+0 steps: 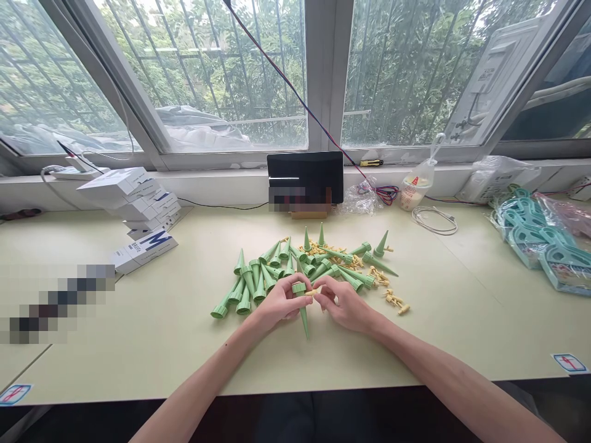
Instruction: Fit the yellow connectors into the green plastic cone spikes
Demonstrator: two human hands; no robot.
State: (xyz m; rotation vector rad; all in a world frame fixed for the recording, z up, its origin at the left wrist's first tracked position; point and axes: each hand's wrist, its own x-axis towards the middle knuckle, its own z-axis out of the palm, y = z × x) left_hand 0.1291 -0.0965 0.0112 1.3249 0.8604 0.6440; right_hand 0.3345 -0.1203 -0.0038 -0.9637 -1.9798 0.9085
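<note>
Pale yellow-green table [115, 344] with green spikes [249, 280], yellow pegs [403, 310], white boxes [145, 251], teal packages [566, 261].

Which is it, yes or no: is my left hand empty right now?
No, the left hand holds a green spike, whose pointed end shows below the hand.

Green spikes [248, 278]: smooth plastic, low sheen. Yellow pegs [403, 309]: matt plastic. Tabletop [138, 344]: smooth. Screen [305, 169]: glossy.
</note>
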